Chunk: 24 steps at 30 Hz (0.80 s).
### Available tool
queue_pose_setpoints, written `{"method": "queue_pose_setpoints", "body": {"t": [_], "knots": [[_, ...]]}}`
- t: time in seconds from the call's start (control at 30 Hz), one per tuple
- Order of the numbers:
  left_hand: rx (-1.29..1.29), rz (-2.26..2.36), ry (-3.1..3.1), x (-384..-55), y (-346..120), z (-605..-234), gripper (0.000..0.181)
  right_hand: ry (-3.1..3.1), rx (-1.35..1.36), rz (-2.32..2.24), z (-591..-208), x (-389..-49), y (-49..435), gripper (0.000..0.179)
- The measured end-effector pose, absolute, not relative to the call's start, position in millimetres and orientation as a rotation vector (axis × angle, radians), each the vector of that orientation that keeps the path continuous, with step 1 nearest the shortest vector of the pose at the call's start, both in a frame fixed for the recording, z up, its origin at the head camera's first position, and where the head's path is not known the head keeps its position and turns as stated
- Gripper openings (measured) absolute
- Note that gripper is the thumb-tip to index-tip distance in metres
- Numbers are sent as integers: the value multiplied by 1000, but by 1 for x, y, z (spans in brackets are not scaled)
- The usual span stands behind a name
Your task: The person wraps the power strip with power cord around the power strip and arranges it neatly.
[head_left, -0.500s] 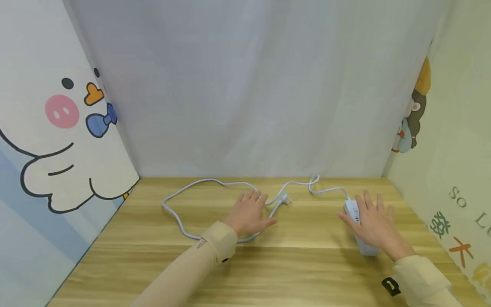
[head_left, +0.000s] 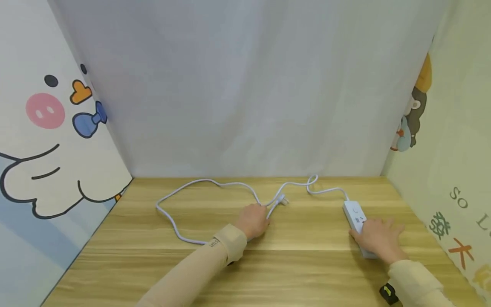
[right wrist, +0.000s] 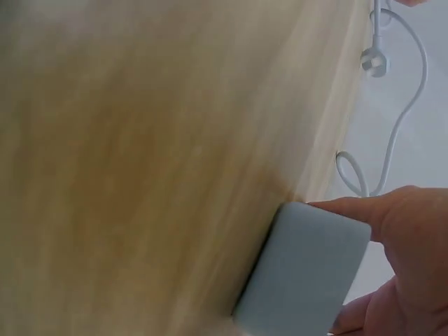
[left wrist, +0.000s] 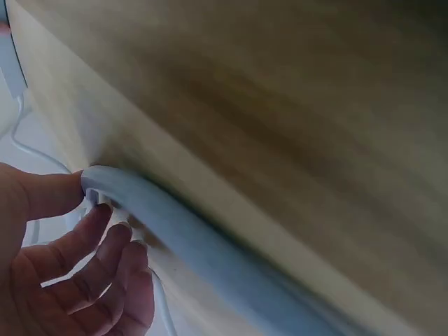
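A white power strip [head_left: 352, 211] lies on the right of the wooden table, its near part covered by my right hand [head_left: 380, 239]. That hand grips the strip across its sides; in the right wrist view the thumb lies along one side of its grey-white end [right wrist: 302, 269]. The strip's white cord [head_left: 167, 212] winds left across the table in a wide loop. My left hand [head_left: 252, 221] pinches the cord a little below the plug [head_left: 282, 199]. In the left wrist view, thumb and index finger meet at the bent cord [left wrist: 168, 217].
The wood-grain table [head_left: 291, 273] ends at a pale curtain [head_left: 245, 106] behind. Cartoon-printed panels stand at left [head_left: 46, 140] and right [head_left: 452, 140]. A small extra twist of cord lies at the table's back edge.
My left hand has lowered and its spread fingers have curled onto the cord. The right hand has moved slightly nearer along the power strip and gripped it.
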<state>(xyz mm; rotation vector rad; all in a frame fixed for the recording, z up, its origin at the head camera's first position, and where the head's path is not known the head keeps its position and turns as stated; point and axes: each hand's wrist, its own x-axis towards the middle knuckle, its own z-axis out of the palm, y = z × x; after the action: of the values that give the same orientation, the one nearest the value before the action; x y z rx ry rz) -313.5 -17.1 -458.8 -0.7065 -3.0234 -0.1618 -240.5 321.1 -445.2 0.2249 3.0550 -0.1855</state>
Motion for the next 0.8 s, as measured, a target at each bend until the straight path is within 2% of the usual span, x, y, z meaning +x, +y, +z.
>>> {"method": "queue_pose_setpoints", "body": {"t": [0.1, 0.2, 0.33, 0.7, 0.8], "knots": [[-713, -253, -3060, -311, -26, -455, 27, 3136, 196, -213, -441, -240, 327, 55], [-747, -403, -3118, -307, -40, -451, 19, 3209, 116, -247, -434, -235, 337, 51], [-829, -546, -3098, -299, -64, -452, 23, 3264, 70, -337, -422, -226, 350, 51], [-761, -446, -3068, -266, -103, -460, 25, 3490, 77, -410, -399, -216, 365, 52], [-767, -380, -3065, -256, -111, -463, 26, 3479, 150, -471, -393, -215, 371, 50]]}}
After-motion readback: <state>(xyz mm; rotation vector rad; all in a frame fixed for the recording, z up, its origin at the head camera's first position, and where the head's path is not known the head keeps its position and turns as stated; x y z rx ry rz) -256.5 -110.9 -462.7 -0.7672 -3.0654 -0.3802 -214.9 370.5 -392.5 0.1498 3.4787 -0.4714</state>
